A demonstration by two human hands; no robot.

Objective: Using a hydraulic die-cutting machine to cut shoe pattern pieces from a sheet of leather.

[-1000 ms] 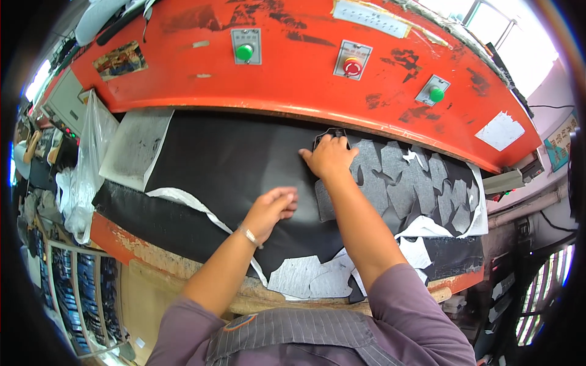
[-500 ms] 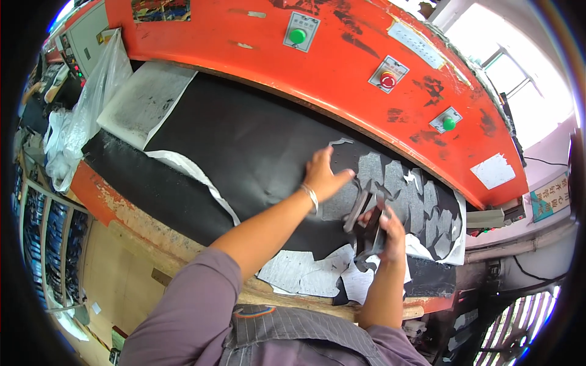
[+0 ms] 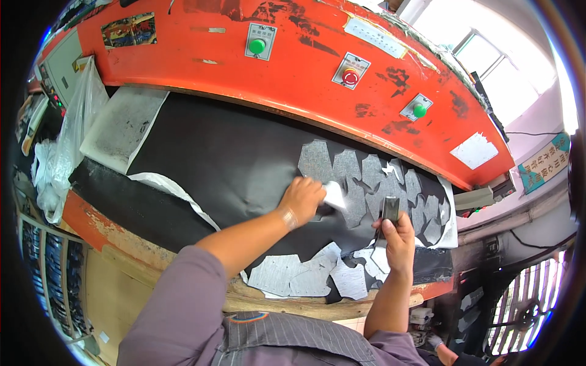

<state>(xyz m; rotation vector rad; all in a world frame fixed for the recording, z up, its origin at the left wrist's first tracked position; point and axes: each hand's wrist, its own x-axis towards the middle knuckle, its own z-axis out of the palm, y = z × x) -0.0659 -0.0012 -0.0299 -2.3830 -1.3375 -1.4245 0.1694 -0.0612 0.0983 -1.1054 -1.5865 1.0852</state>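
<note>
A black sheet of leather-like material (image 3: 213,152) lies over the work bed. Its right part is cut through in a row of shaped openings showing a grey layer (image 3: 315,160). My left hand (image 3: 302,200) is closed at the edge of these openings, pinching a small white cut piece (image 3: 334,195) blurred by motion. To its right, my right hand (image 3: 400,238) grips a dark metal cutting die (image 3: 390,209) held above the sheet. Several white cut pieces (image 3: 274,274) lie along the near edge, below both hands.
An orange machine beam (image 3: 201,61) spans the far side, carrying green buttons (image 3: 257,46) and a red button (image 3: 350,76). At the left are a folded pale sheet (image 3: 122,125) and a clear plastic bag (image 3: 82,122). A worn wooden edge (image 3: 262,305) runs along the near side.
My left hand was spread open over the sheet and now pinches a white piece. The die has been lifted and turned in my right hand. Another grey opening shows at the left of the row.
</note>
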